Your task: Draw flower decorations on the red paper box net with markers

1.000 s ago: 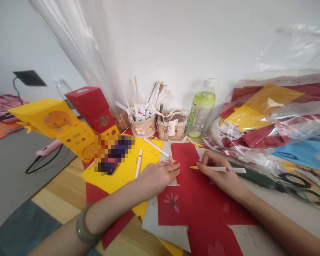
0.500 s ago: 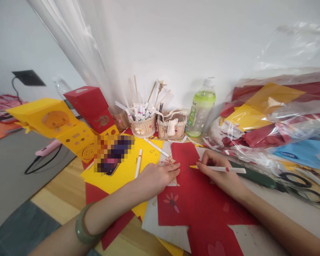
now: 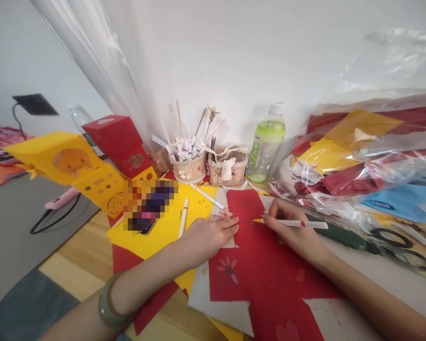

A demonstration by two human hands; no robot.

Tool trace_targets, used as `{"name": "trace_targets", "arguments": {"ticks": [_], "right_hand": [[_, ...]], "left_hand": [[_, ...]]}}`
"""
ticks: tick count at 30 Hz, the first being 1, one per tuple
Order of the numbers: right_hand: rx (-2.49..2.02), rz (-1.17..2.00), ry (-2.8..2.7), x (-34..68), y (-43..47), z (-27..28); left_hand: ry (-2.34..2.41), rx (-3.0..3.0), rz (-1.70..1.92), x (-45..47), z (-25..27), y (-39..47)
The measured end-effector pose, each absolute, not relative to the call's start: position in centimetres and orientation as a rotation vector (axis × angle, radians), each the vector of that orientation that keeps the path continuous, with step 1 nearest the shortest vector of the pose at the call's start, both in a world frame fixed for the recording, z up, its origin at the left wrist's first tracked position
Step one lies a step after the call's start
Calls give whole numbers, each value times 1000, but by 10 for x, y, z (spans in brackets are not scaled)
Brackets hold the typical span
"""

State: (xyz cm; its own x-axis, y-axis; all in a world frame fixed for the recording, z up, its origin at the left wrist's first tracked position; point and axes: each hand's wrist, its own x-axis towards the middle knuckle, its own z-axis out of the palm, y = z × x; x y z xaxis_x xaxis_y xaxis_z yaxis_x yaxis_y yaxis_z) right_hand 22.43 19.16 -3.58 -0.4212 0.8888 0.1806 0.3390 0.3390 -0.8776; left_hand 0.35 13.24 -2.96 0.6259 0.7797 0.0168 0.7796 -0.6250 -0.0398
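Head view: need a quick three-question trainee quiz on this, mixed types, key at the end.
1. Short answer: which hand holds the yellow-tipped marker?
2. True or false: the left hand lies partly over the red card.
3. Multiple choice: the cap of the greenish bottle is
A) red
B) white
C) black

Key:
1. The right hand.
2. True; its fingers reach over the card's edge.
3. B, white.

Wooden tabletop (image 3: 67,246) beneath red sheet (image 3: 126,259), yellow sheet (image 3: 168,232), pale board (image 3: 223,312) and drink bottle (image 3: 266,147)
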Motion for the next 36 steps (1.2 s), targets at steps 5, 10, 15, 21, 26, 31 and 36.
{"name": "trace_targets", "arguments": {"ticks": [5, 10, 15, 21, 26, 31, 36], "right_hand": [[-1079, 1055, -1929, 225, 192, -36], [-1067, 1062, -1933, 225, 194, -38], [-1065, 1030, -1940, 225, 193, -37], [-1079, 1059, -1927, 225, 193, -37], [-1065, 1030, -1935, 224, 195, -38], [-1067, 1084, -1915, 224, 195, -39], [-1093, 1096, -1875, 224, 195, -38]], "left_hand": [[-1317, -2791, -18, 2, -31, 133], [-1333, -2808, -18, 3, -31, 133], [-1328, -2803, 6, 4, -29, 133], [-1317, -2777, 45, 4, -28, 133], [-1300, -2768, 36, 3, -29, 133], [-1323, -2775, 74, 5, -27, 133], [-1340, -2796, 89, 5, -25, 133]]}}
